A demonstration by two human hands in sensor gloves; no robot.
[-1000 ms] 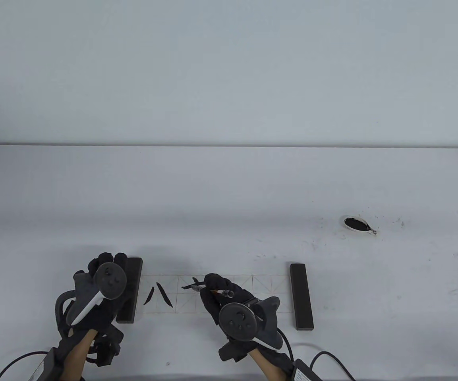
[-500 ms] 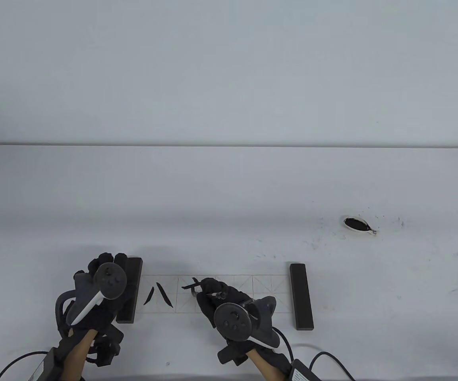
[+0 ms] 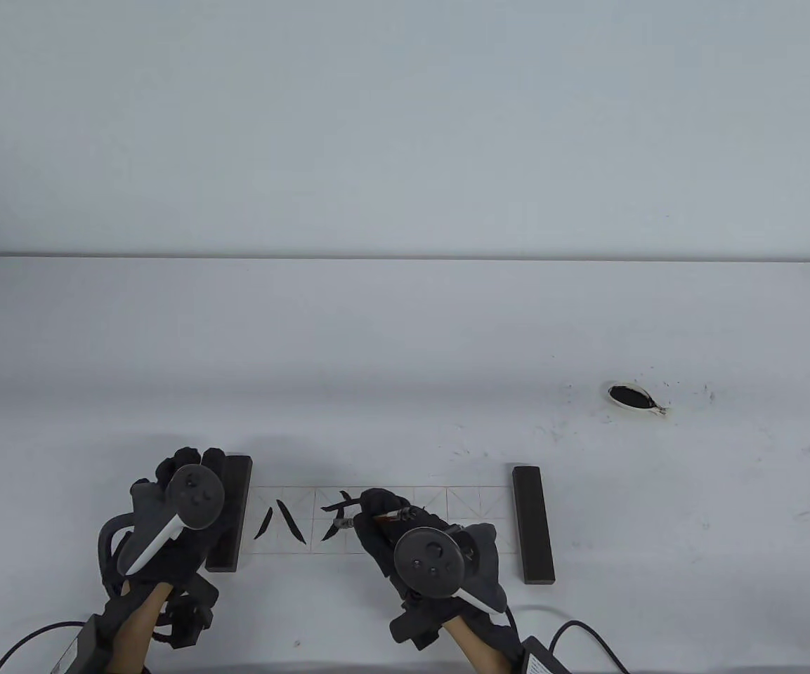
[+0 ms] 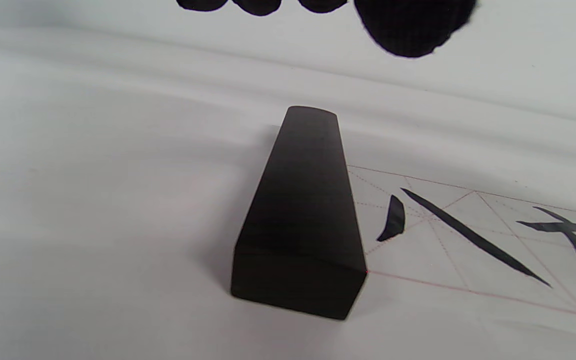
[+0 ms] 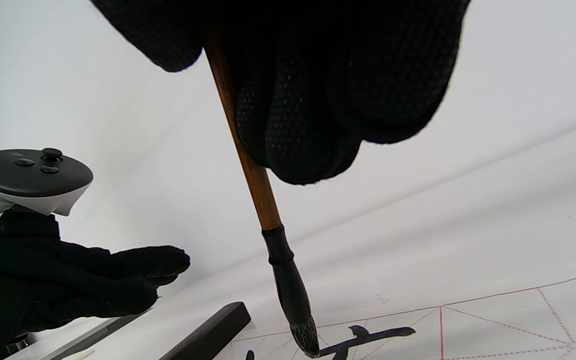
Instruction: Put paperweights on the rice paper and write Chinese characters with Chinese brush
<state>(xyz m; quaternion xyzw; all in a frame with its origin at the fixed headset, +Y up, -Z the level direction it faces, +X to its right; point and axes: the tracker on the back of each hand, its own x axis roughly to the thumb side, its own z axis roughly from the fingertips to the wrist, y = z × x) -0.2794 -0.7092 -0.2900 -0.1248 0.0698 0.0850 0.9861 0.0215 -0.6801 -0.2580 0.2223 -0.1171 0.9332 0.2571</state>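
A gridded rice paper strip lies near the table's front edge, with a dark paperweight on its left end and another paperweight on its right end. The first square holds a finished two-stroke character. My right hand grips the brown-handled brush, whose inked tip is at the strokes of a second character. My left hand hovers with fairly straight fingers over the left paperweight. I cannot tell whether they touch it.
A small white dish of black ink sits at the right, with ink specks on the table round it. Cables and a black box lie at the front edge behind my wrists.
My right hand dipped left and came back right with the brush. A new down-left stroke now shows in the second square. The left hand has not moved.
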